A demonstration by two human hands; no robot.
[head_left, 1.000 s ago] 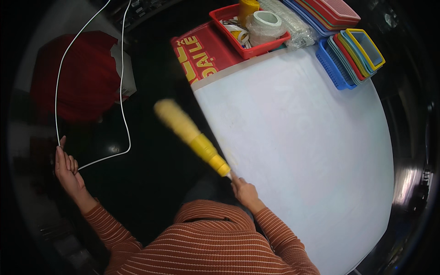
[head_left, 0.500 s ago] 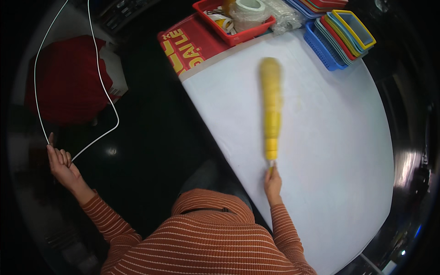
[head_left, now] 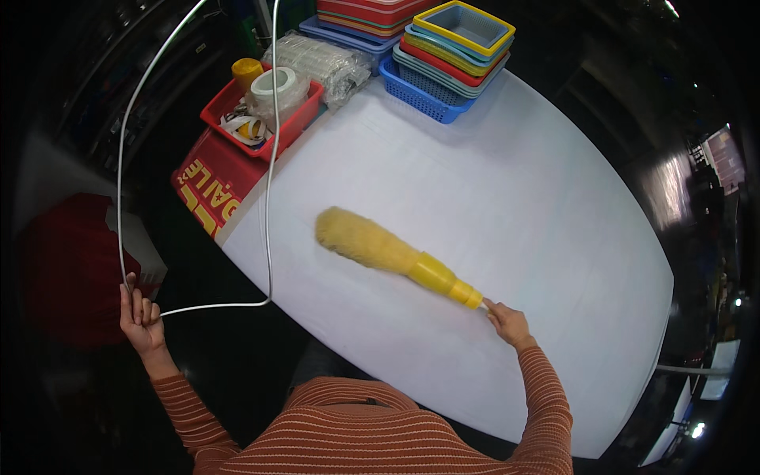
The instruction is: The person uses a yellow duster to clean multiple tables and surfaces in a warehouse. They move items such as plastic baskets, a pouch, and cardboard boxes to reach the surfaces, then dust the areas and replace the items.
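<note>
My right hand (head_left: 508,323) is closed round the thin handle end of a yellow duster (head_left: 368,240). The duster's fluffy head points to the far left, low over or touching the white tabletop (head_left: 507,214); which of the two I cannot tell. Out at the left, off the table, my left hand (head_left: 142,321) has its fingers curled round a thin white wire loop (head_left: 271,150). This loop rises beyond the upper edge of the picture, and one side of it passes in front of the table's left corner.
A red basket (head_left: 299,119) with tape rolls and small items stands at the far left corner, beside plastic-wrapped goods (head_left: 324,67). Stacked coloured baskets (head_left: 443,67) and red trays (head_left: 372,11) line the far edge. A dark red cover (head_left: 67,269) lies over something at left.
The duster has swung from pointing straight away to pointing far left, and my right hand has moved right. My left hand still grips the wire loop. The whole view has turned.
</note>
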